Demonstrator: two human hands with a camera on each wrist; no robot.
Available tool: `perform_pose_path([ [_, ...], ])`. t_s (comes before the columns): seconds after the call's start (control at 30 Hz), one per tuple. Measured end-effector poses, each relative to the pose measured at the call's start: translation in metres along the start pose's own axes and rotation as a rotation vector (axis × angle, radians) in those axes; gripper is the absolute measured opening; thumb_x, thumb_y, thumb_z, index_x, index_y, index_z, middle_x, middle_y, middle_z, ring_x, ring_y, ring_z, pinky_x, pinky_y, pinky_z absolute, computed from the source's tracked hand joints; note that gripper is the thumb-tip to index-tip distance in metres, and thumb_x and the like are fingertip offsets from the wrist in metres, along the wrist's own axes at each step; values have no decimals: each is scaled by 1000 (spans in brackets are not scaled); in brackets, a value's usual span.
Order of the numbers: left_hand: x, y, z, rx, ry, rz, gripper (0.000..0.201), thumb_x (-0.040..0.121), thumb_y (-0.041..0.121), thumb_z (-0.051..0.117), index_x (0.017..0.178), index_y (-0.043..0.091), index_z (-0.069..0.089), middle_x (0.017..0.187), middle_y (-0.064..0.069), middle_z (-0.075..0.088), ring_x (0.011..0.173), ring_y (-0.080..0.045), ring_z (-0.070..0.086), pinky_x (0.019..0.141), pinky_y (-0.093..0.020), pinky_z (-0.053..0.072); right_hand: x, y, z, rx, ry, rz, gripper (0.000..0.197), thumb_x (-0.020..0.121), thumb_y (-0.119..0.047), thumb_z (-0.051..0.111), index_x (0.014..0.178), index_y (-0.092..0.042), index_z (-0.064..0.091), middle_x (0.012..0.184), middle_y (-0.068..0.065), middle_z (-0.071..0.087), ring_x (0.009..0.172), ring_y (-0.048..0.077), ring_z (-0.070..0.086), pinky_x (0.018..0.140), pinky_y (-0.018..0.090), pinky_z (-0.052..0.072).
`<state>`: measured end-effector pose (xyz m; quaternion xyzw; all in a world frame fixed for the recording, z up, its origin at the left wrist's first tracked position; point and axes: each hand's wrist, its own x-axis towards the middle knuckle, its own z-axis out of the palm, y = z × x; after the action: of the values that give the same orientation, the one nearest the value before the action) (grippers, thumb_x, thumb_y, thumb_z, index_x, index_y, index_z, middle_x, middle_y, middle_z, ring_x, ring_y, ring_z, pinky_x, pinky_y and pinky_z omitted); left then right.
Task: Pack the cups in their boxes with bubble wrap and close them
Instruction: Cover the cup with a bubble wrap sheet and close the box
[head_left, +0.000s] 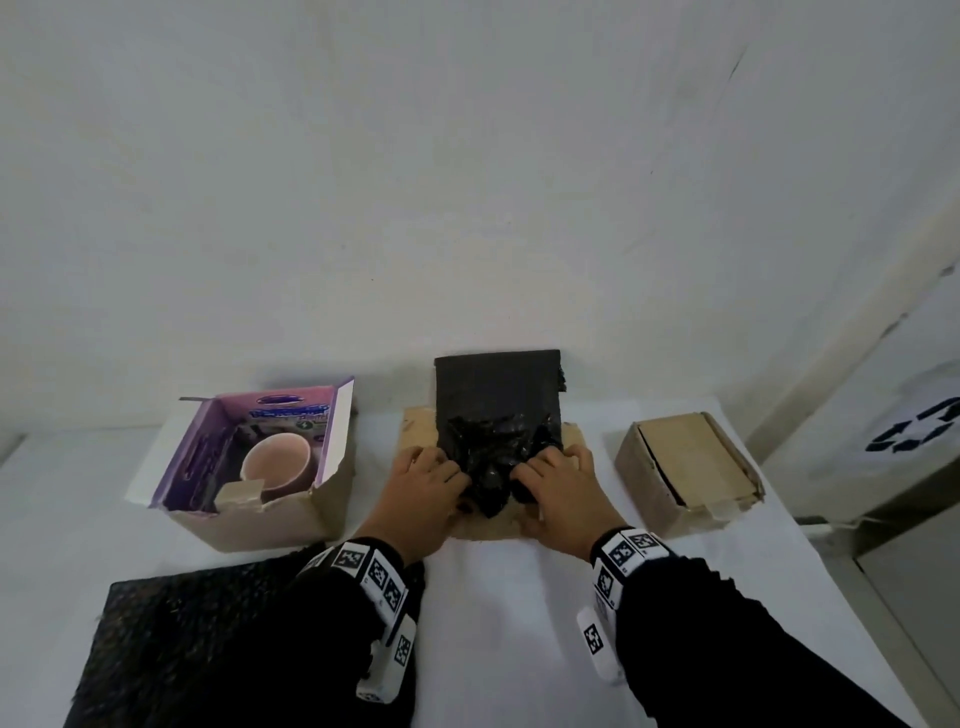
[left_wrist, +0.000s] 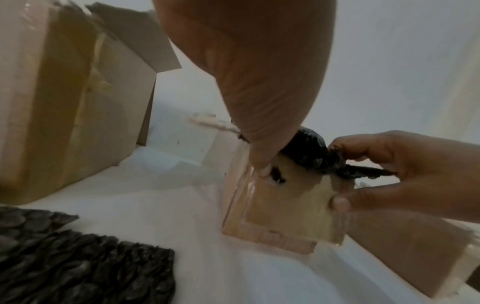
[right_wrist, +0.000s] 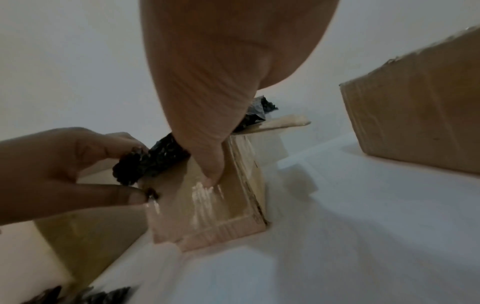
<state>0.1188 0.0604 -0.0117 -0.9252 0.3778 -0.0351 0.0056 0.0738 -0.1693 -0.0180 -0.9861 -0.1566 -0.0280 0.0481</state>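
1. The middle box (head_left: 415, 431) is taken as the landmark: it lies on the white table (head_left: 519, 623), and a black bubble wrap sheet (head_left: 496, 415) is pressed into it, so that a lining for a cup is probably formed.
2. The left hand (head_left: 423, 480) is curled and the crumpled wrap is pinched by it at the near left edge of this box.
3. The right hand (head_left: 558, 480) is curled in the same way, and the wrap is held by it at the near right.
4. Left of this box, a cup (head_left: 275, 465) is kept in an open purple-lined box (head_left: 291, 514), not yet wrapped.
5. Right of it, a brown box (head_left: 685, 467) is seen with flaps folded down.
6. A spare wrap sheet (head_left: 182, 649) is laid near left.
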Motion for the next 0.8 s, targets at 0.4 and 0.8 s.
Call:
perform_pose_path([
  [0.4, -18, 18, -21, -85, -220, 99, 32, 89, 45, 58, 116, 29, 61, 120, -4, 57, 115, -24, 48, 101, -38, 34, -22, -7, -34, 44, -255, -41, 23, 81, -51, 55, 91, -30, 57, 85, -5, 51, 88, 17, 50, 101, 36, 19],
  [0.8, -14, 32, -18, -235, -2, -128, 20, 87, 20, 62, 105, 20, 69, 107, 0, 59, 96, -18, 57, 82, -25, 44, -31, -22, -27, 324, -193, 220, 47, 69, -59, 61, 100, -25, 55, 104, -1, 43, 91, 17, 46, 75, 31, 46],
])
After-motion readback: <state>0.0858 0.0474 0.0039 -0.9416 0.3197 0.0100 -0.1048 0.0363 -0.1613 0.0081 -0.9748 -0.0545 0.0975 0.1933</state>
